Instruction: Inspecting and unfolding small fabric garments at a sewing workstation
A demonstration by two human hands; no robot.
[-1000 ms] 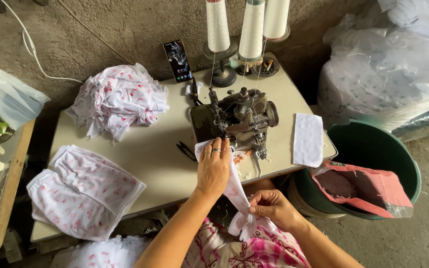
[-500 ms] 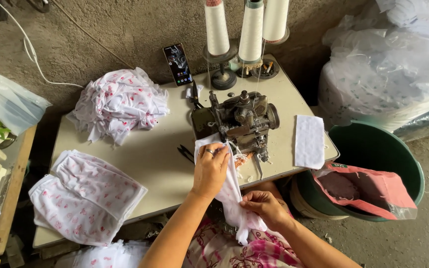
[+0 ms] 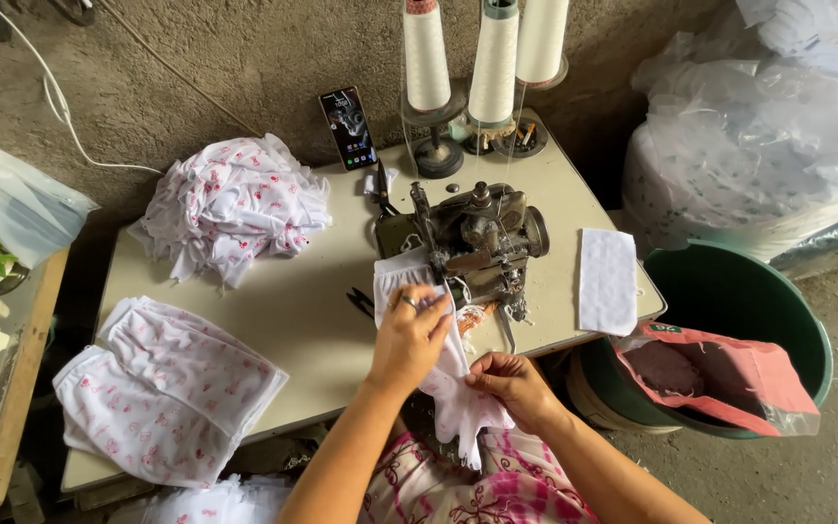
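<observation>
White cloth [image 3: 409,277] lies at the front of the serger [image 3: 472,243], one end spread flat on the machine bed, the rest trailing off the table [image 3: 303,311] edge toward the lap.

Left hand [image 3: 407,340]: fingers pressed flat on the cloth beside the machine, thumb and forefinger nipping the near edge. Right hand [image 3: 516,388]: closed in a pinch on the hanging part, below the table edge.

Handling, as judged: light, thin, limp knit; no stiffness, likely to curl, bunch and stretch if pulled. Best taken at the edges, with flat finger pressure near the needle area and a light pinch on the free end. Not fragile, not slippery on the matte top.

Surface: pale tabletop, smooth and worn. Scissors [image 3: 361,301] lie just beside the left hand. A folded white piece [image 3: 606,281] is at the right, printed garments in a heap [image 3: 235,209] at the back and a flat stack [image 3: 162,388] at the left corner. Three thread cones [image 3: 492,63] and a phone [image 3: 349,128] stand at the rear.

Room: rough concrete wall, concrete floor, green tub [image 3: 729,301] holding a red bag [image 3: 729,374], plastic sacks [image 3: 768,146] to the right.
</observation>
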